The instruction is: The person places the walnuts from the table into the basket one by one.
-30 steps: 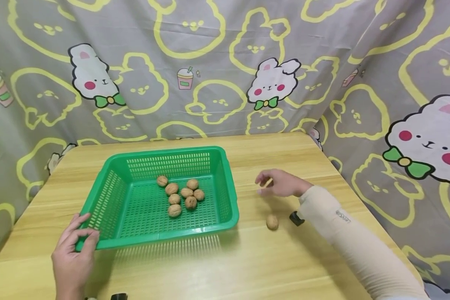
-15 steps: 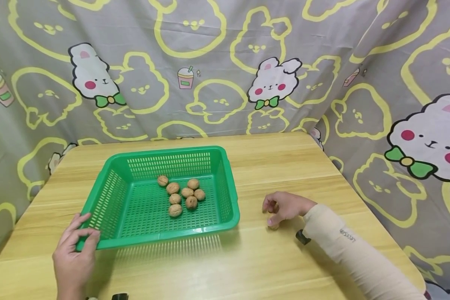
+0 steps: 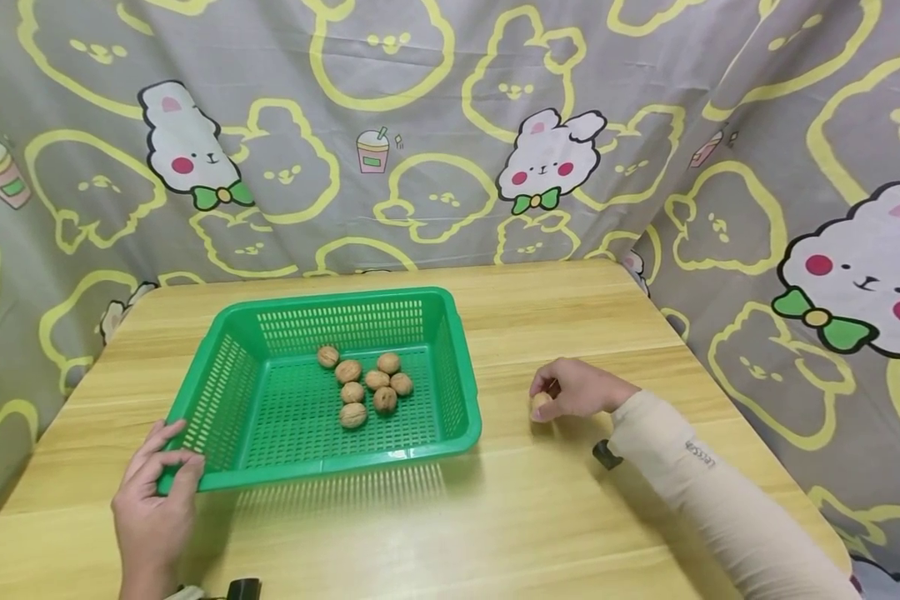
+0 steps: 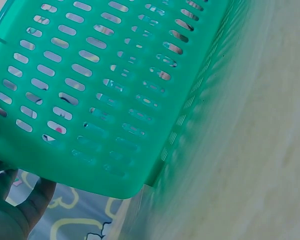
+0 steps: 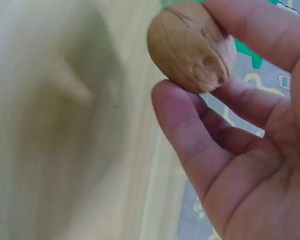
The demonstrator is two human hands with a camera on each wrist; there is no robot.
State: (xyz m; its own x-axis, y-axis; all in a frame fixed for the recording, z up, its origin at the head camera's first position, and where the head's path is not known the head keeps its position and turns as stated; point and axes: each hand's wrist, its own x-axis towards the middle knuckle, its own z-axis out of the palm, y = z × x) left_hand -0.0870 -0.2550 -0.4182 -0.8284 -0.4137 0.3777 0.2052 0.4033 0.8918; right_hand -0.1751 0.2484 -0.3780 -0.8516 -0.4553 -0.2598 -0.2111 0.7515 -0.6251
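In the right wrist view my right hand (image 5: 250,160) pinches a brown walnut (image 5: 190,47) between thumb and fingers. The same walnut (image 3: 541,403) appears in the head view, right of the green plastic basket (image 3: 345,464) and just above the table. My left hand (image 3: 153,508) grips the basket's near left corner. Seen from the left wrist, fingers (image 4: 37,202) touch the rim below the slotted basket wall (image 4: 90,150). Several walnuts (image 3: 353,415) lie loosely grouped on the basket floor, right of its middle.
The wooden table (image 3: 390,542) ends at a patterned grey curtain (image 3: 435,100) behind and at the right. Black pieces show beneath both wrists, one (image 3: 607,454) at the right and one (image 3: 243,588) at the front left.
My right hand came toward the front edge to the lone walnut on the table, took hold of it and moved back slightly with it. The left hand stays on the basket corner.
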